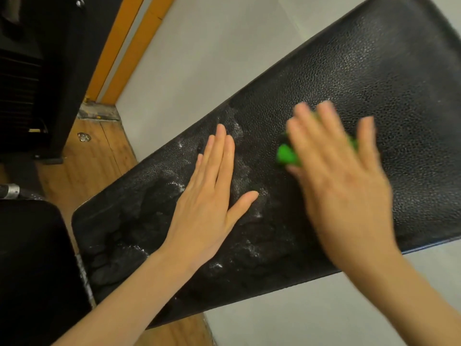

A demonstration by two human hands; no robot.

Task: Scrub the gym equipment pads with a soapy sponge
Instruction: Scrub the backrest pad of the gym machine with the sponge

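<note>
A long black textured bench pad (374, 78) runs diagonally from lower left to upper right. Its lower half is wet, with patches of white soap foam (239, 136). My left hand (212, 196) lies flat on the pad with straight fingers, pressing on the soapy area. My right hand (341, 176), blurred by motion, presses a green sponge (288, 154) against the pad's middle with spread fingers. Most of the sponge is hidden under that hand.
A second black pad (32, 258) sits at the lower left beside a metal tube (10, 192). Wooden flooring (87, 161) and grey floor (199, 58) surround the bench. A dark machine frame (50, 71) stands at the upper left.
</note>
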